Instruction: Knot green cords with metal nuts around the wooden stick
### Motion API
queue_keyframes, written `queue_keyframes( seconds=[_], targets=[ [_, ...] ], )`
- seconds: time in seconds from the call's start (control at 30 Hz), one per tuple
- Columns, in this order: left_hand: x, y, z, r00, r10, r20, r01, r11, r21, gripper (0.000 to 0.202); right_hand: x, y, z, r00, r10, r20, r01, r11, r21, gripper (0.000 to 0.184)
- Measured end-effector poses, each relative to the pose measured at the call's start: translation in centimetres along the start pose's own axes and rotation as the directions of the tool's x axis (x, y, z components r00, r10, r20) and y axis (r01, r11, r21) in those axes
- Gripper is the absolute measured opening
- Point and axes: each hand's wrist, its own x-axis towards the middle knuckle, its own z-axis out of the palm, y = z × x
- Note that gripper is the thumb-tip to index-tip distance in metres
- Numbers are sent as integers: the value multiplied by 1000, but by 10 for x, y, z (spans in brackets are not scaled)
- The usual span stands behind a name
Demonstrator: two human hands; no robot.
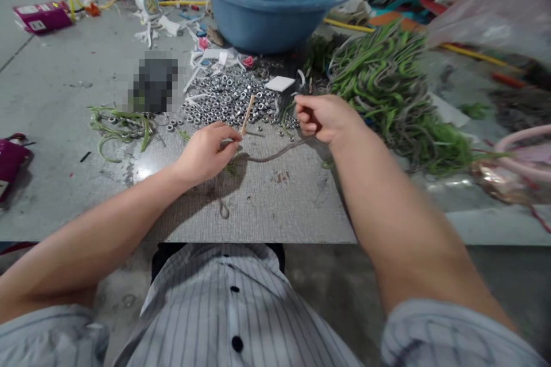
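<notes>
My left hand [210, 152] is closed in a pinch on a thin wooden stick [248, 113], which points up and away. From beneath its fingers a grey cord [278, 156] runs right across the table to my right hand [325, 116]. That hand is closed, thumb against the curled fingers, and the cord passes into it; the fingertips partly hide what they grip. Beyond both hands lies a spread of small metal nuts [228, 94]. A small loop of cord [224, 209] rests on the table nearer to me.
Behind the nuts stands a blue basin [267, 17]. At the right is a heap of green and grey cords [383, 86]; a smaller bunch of green cords [124, 126] lies left. A white card [279, 84] rests on the nuts. Purple boxes [43, 16] sit at the left.
</notes>
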Motion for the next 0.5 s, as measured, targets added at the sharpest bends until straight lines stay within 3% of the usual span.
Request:
queue_keyframes(
  seconds=[0.1,0.23,0.37,0.5],
  targets=[
    [0,-1,1,1000,14,-24,-14,1000,-7,26,-8,-8,2,992,56,114,-73,986,149,31],
    [-1,2,1,997,32,-66,-34,999,-31,26,-30,-9,20,964,-74,254,-2,958,287,27],
    [-3,9,1,995,21,-99,-30,995,-92,24,-59,12,52,900,-211,382,58,925,374,24],
    [-3,15,-2,998,-23,-63,11,981,-194,23,-75,40,76,808,-250,534,89,947,309,28]
  ],
)
